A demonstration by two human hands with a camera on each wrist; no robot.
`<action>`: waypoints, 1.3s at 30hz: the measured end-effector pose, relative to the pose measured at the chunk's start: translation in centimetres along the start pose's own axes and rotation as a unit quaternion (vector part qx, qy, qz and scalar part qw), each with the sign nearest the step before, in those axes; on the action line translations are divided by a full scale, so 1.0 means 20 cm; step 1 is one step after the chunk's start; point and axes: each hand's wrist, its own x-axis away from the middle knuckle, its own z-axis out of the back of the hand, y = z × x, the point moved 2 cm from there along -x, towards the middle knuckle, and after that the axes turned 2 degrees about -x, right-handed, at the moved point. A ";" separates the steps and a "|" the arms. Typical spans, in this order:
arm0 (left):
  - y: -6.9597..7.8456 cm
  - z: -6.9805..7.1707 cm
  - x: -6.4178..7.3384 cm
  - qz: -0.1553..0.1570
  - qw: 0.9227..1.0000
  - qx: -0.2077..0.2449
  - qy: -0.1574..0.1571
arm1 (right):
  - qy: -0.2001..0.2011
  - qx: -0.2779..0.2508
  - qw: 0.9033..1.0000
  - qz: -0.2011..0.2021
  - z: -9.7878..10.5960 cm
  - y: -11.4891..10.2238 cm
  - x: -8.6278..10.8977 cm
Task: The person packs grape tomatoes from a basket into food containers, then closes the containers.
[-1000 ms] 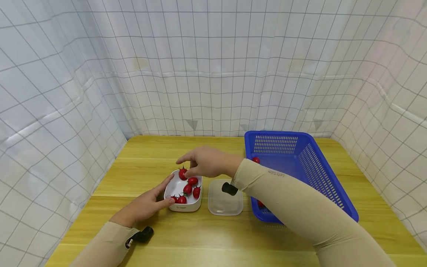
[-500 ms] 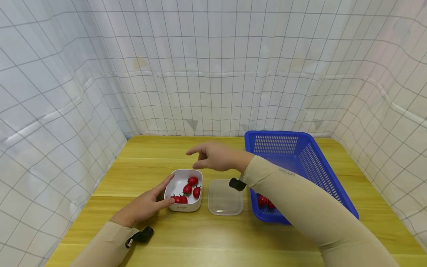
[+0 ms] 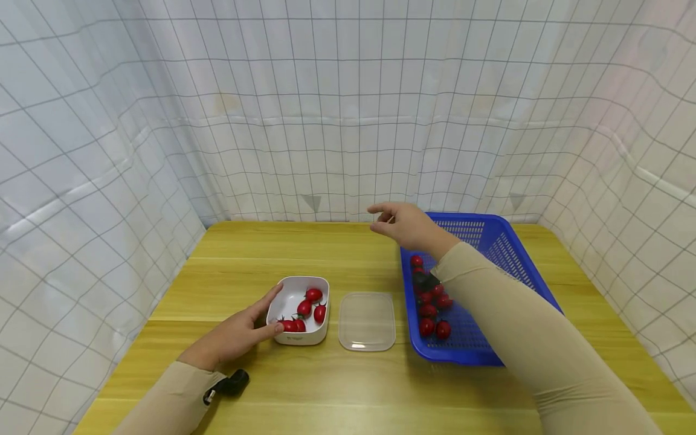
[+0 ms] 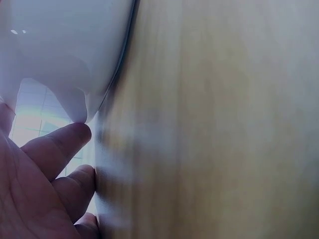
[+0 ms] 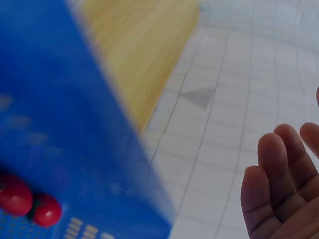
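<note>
my left hand grips the left side of a white box, thumb over the near corner of the rim and fingers spread along the outer wall. the left wrist view shows my fingertips against that wall, low down by the bench. inside the box lie five red tomatoes, three toward the right side and two in the near left corner, beside my thumb.

my right hand hangs above the far left corner of a blue basket, fingers loosely bent, the thumb and forefinger apart. more tomatoes sit in the basket along its left side, some partly hidden by my arm and a black wrist camera; the right wrist view catches two of them beside the blurred blue wall. a translucent lid lies flat between box and basket. a white gridded curtain hangs behind the bench.
</note>
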 end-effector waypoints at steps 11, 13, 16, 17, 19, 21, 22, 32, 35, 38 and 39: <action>0.00 0.00 0.00 0.003 1.000 -0.013 0.003 | 0.048 0.027 0.997 -0.060 0.09 0.33 -0.01; 0.00 0.00 0.00 0.002 1.000 -0.013 0.004 | 0.047 0.047 0.996 -0.062 0.10 0.37 -0.01; 0.00 0.00 0.00 0.000 1.000 -0.014 0.004 | 0.038 0.072 0.994 -0.067 0.09 0.44 -0.01; 0.00 0.00 0.00 -0.001 1.000 -0.014 0.003 | 0.033 0.079 0.994 -0.070 0.08 0.46 -0.01; 0.00 0.00 0.00 -0.002 1.000 -0.014 0.003 | 0.018 0.083 0.993 -0.077 0.08 0.50 0.00; -0.01 0.00 0.00 -0.003 1.000 -0.013 0.003 | -0.001 0.084 0.993 -0.082 0.07 0.54 0.00; -0.01 0.00 0.00 -0.004 1.000 -0.014 0.003 | -0.011 0.084 0.993 -0.082 0.06 0.56 0.00; 0.00 0.00 0.00 0.002 1.000 -0.012 0.003 | -0.108 0.127 0.984 -0.059 -0.01 0.64 0.01; 0.00 0.00 0.00 0.002 1.000 -0.011 0.002 | -0.119 0.133 0.982 -0.060 -0.03 0.66 0.00; 0.00 0.00 0.00 0.001 1.000 -0.006 0.000 | -0.123 0.135 0.981 -0.066 -0.04 0.68 0.00; 0.00 0.00 0.00 0.001 1.000 -0.005 -0.001 | -0.124 0.136 0.981 -0.069 -0.04 0.68 0.00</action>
